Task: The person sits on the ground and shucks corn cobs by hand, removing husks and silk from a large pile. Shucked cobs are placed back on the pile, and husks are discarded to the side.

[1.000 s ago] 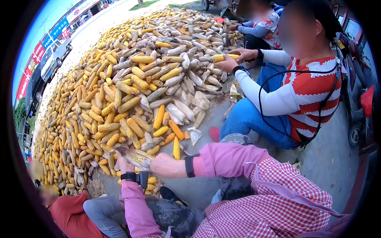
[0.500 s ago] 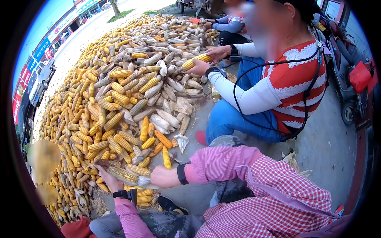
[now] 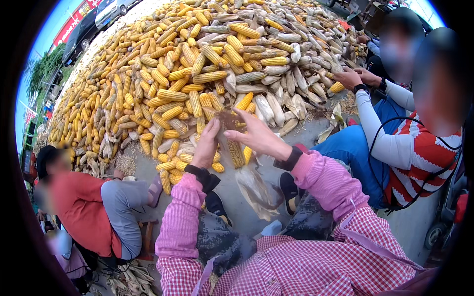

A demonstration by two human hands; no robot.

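Observation:
Between my two hands hangs an ear of corn (image 3: 236, 154), tilted, its yellow kernels partly bare and brown, dry silk and husk about its upper end. My left hand (image 3: 205, 147) grips that upper end from the left, fingers pointing up. From the right, my right hand (image 3: 261, 138) reaches over the same end, thumb and fingers around the brown husk; blur hides the exact grip. Below the ear a pale, dry husk (image 3: 254, 190) trails down over the ground; whether it is still attached I cannot tell.
A large heap of corn (image 3: 163, 93) lies ahead, husked yellow ears at left and pale unhusked ears (image 3: 296, 84) at right. A person in red (image 3: 84, 212) sits low at left; another in red and white stripes (image 3: 395, 153) sits at right. My shoes (image 3: 216, 206) flank the husk.
My view has swung left. The ear has gone from lying level to hanging down. My right hand has left its lower end for the upper end, and a loose husk now trails below.

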